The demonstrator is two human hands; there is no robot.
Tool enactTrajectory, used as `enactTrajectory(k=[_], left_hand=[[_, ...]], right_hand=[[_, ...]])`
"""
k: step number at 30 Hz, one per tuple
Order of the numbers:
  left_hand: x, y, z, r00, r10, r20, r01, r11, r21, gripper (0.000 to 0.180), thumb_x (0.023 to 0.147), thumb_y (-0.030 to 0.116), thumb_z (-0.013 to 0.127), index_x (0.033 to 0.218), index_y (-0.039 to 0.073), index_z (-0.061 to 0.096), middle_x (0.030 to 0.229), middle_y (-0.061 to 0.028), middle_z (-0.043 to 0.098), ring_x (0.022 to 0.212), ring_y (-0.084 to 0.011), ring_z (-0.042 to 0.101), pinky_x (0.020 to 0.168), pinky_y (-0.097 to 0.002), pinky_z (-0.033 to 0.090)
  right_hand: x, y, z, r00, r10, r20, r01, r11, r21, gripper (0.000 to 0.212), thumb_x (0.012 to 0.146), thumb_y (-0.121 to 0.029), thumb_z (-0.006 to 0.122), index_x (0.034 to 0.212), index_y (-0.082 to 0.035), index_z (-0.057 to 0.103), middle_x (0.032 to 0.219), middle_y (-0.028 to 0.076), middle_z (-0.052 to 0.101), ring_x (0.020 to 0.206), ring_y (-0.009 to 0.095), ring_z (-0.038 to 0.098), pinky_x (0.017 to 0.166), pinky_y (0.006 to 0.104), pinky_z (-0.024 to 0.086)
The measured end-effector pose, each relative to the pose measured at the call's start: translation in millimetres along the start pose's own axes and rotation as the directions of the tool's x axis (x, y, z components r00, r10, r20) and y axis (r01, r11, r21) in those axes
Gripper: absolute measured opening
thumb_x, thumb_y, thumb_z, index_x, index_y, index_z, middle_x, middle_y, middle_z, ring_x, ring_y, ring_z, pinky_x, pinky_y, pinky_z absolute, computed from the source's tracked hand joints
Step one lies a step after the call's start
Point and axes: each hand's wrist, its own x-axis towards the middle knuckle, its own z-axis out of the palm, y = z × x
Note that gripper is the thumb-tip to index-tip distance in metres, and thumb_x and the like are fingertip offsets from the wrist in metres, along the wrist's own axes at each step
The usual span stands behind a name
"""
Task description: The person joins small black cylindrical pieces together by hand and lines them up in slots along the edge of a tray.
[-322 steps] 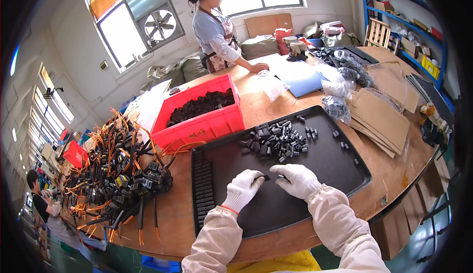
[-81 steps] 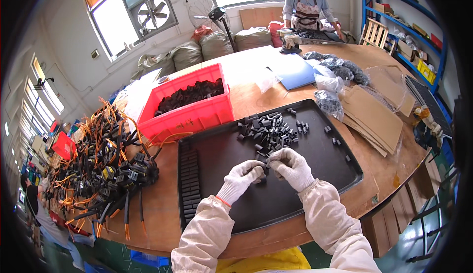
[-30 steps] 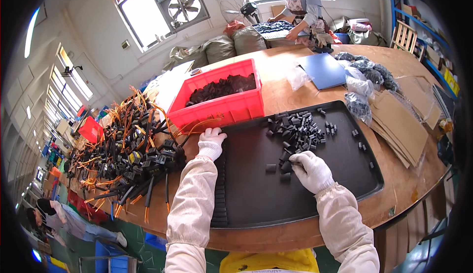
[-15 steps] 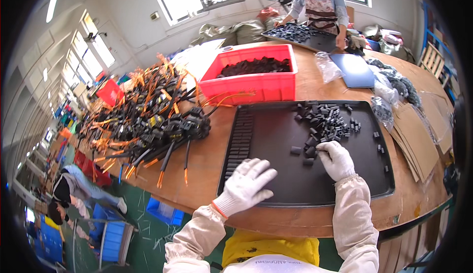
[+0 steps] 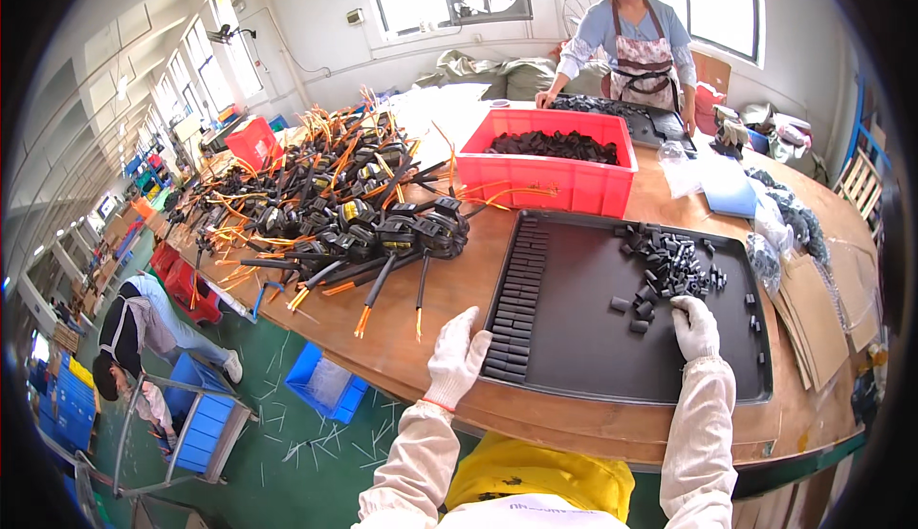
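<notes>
Black tray (image 5: 593,357): flat on the wooden table (image 5: 449,285), long axis running from 9 to 3 o'clock across my front.

Row of black parts (image 5: 516,300): stacked along the tray's left edge, a column pointing from 6 to 12 o'clock, each piece lying crosswise.

Loose pile of black parts (image 5: 674,261): at the tray's 1 o'clock corner, pointing every which way.

My left hand (image 5: 456,357): white glove, flat on the table at the tray's near left corner, fingers spread apart, holding nothing.

My right hand (image 5: 695,326): white glove, at the pile's near edge, fingers curled down onto the parts; whether they pinch one I cannot tell.

Red bin (image 5: 547,158): rectangular, at 12 o'clock beyond the tray, filled with black parts.

Cable bundle (image 5: 335,214): black plugs and orange leads, at 10 o'clock.

Blue sheet (image 5: 729,194): flat, at 1 o'clock.

Cardboard sheets (image 5: 813,309): brown, at 3 o'clock.
</notes>
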Motion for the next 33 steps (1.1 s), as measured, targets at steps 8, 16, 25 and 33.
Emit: enactTrajectory(k=[8,16,25,33], left_hand=[[-2,-8,7,0.986,-0.164,-0.017,0.147,0.922,-0.359,0.036,0.099,0.024,0.062,0.130,0.005,0.060,0.112,-0.0117,0.069,0.104,-0.0270,0.065,0.092,-0.0369,0.051],[-3,-11,4,0.992,-0.126,-0.003,0.117,0.932,-0.342,0.037,0.097,0.025,0.065,0.128,0.005,0.061,0.110,-0.0117,0.070,0.099,-0.0259,0.067,0.087,-0.0352,0.053],[-4,-6,-6,0.957,-0.205,0.204,0.276,0.856,-0.438,0.043,0.100,0.016,0.061,0.136,-0.004,0.051,0.121,-0.0143,0.065,0.111,-0.0191,0.063,0.096,-0.0303,0.050],[-1,6,-4,0.986,-0.162,0.031,0.161,0.904,-0.395,0.033,0.094,0.016,0.070,0.123,0.004,0.063,0.106,-0.0112,0.070,0.098,-0.0210,0.069,0.086,-0.0324,0.055]], right_hand=[[0,17,8,1.000,-0.001,0.004,0.001,0.999,-0.048,0.015,0.086,-0.007,0.068,0.101,-0.007,0.069,0.096,0.013,0.072,0.092,0.030,0.071,0.084,0.0376,0.055],[3,20,16,1.000,0.023,0.010,-0.022,0.997,-0.072,0.017,0.086,-0.002,0.066,0.102,-0.006,0.068,0.094,0.011,0.072,0.088,0.025,0.071,0.082,0.0349,0.055],[-1,23,16,0.999,0.040,0.016,-0.038,0.995,-0.093,0.016,0.087,-0.002,0.065,0.102,-0.005,0.068,0.096,0.011,0.071,0.089,0.024,0.070,0.084,0.0338,0.054],[-3,27,13,1.000,-0.018,-0.013,0.015,0.983,-0.180,0.017,0.087,-0.003,0.064,0.103,-0.006,0.069,0.098,0.011,0.072,0.092,0.024,0.070,0.086,0.0330,0.053]])
